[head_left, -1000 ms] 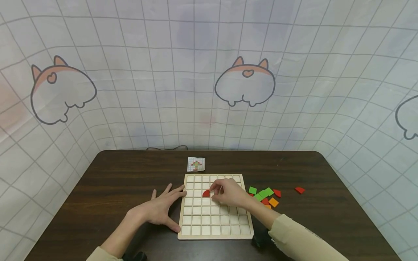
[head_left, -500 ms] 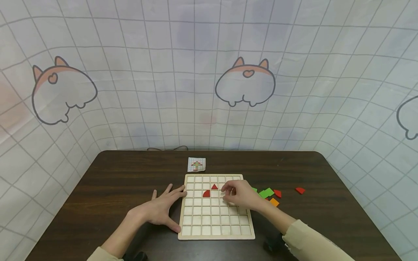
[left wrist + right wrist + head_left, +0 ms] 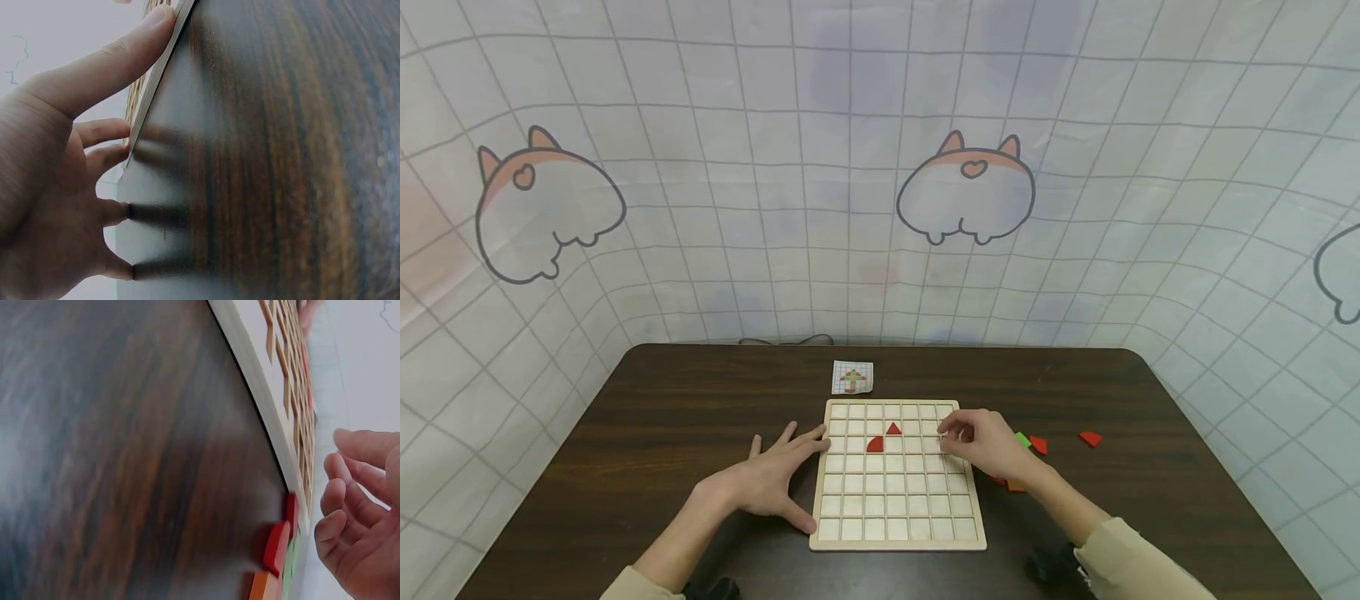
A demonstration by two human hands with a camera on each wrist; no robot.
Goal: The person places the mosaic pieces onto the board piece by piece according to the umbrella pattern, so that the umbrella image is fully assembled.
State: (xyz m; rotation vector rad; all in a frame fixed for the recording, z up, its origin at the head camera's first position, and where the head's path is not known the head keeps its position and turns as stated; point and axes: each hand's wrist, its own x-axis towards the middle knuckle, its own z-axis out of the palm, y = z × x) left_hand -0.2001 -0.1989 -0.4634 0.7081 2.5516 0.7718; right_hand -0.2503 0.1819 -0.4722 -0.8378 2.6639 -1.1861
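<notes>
A pale wooden grid board lies on the dark table. Two red pieces sit in its cells: a quarter-round tile and, up and right of it, a small triangle tile. Fingers spread, my left hand rests with its thumb and fingertips at the board's left edge; the left wrist view shows the thumb on the rim. Over the board's right edge hovers my right hand, fingers loosely bent with nothing between them. In the right wrist view, that hand shows a gap between thumb and fingers.
Loose tiles lie right of the board, partly hidden by the right hand: a red one, a green one and an orange one. A lone red tile lies farther right. Behind the board is a small pattern card.
My right hand has left the red triangle tile in a cell and moved right, from the board's middle to its right edge. My left hand has stayed in place.
</notes>
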